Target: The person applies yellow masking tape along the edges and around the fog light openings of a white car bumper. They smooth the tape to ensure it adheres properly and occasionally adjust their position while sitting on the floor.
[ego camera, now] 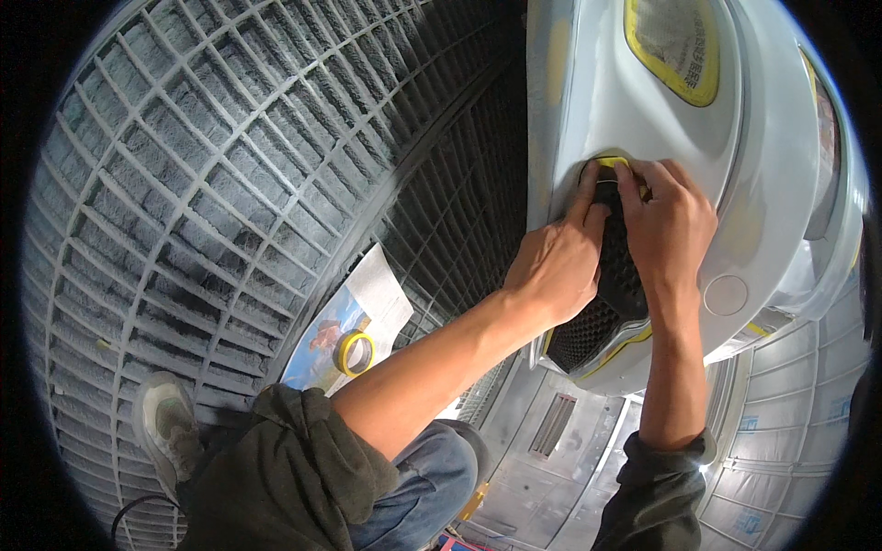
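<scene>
Both hands are at the upper end of a black honeycomb grille in a light grey car bumper. A short piece of yellow masking tape lies along the opening's edge. My left hand presses an extended index finger beside it. My right hand pinches at the tape with thumb and fingers; the fingertips partly hide what they grip. More yellow tape edges the lower part of the grille. Higher up, a covered opening is bordered with yellow tape.
A roll of yellow masking tape rests on a printed paper sheet on the metal floor grating. My shoe stands on the grating, left of my bent knee. A wall with a vent and plastic-covered panels lie beyond the bumper.
</scene>
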`<action>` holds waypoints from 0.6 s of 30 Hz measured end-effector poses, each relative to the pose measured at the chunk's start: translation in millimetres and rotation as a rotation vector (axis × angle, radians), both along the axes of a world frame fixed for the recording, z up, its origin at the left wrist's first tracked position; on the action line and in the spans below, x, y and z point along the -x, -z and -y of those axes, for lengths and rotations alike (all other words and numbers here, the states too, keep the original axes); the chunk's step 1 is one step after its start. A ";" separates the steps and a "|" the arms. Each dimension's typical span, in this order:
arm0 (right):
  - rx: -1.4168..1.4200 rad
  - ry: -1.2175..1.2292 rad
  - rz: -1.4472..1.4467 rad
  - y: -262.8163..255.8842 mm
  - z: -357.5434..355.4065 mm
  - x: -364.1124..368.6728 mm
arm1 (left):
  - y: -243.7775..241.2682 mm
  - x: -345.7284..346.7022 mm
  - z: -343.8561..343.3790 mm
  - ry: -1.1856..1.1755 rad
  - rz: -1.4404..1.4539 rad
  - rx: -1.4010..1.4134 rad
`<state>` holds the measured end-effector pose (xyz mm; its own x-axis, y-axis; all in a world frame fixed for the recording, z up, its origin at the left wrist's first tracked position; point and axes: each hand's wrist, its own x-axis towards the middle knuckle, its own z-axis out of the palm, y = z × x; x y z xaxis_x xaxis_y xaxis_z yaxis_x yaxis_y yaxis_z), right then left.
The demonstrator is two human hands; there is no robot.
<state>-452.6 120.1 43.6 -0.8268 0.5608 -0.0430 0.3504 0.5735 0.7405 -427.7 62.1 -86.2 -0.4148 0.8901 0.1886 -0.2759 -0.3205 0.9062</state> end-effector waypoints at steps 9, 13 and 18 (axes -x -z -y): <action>-0.087 0.052 -0.123 9.7 -6.8 -15.1 | -3.4 10.8 3.3 0.096 -0.049 0.043; -0.095 0.069 -0.163 13.1 -8.3 -16.9 | -2.8 14.6 2.9 0.100 -0.067 0.040; -0.089 0.090 -0.210 15.1 -6.2 -15.8 | -0.8 19.5 1.8 0.085 -0.075 0.010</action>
<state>-436.9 126.2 28.5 -0.7588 0.6266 0.1776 0.5489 0.4685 0.6923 -447.2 60.2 -85.3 -0.3233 0.9233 0.2074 -0.2332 -0.2901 0.9281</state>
